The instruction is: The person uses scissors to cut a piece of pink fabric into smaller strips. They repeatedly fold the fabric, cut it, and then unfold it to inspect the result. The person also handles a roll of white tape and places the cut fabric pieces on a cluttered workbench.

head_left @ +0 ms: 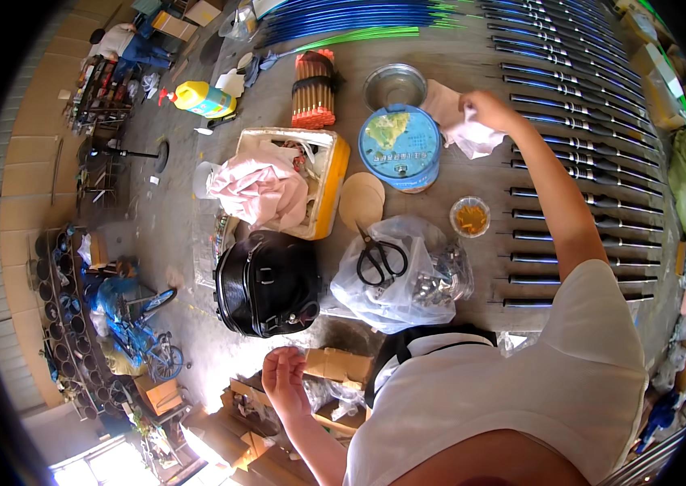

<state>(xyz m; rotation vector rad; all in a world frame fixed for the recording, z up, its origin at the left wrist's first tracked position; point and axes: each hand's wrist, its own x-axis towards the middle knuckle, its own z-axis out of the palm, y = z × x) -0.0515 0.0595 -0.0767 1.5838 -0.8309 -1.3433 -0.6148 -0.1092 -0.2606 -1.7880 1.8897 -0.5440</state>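
Observation:
My right hand (489,109) reaches to the far right of the table and grips a pale pink cloth (472,139), its fingers closed on a fold. The cloth lies beside a round metal bowl (394,87) and a blue round tub (401,150) with a printed lid. My left hand (285,382) is off the table's near edge, below a black leather bag (266,283). Its fingers are curled in toward the thumb; whether anything small is between them cannot be made out.
Rows of dark rods (578,166) lie along the right side. Black scissors (377,257) rest on a clear plastic bag (351,283) of small parts. Nearby are a cup of orange pieces (470,217), a yellow-sided box (333,190) with crumpled cloth, and a yellow bottle (201,99). Another person (120,42) is far left.

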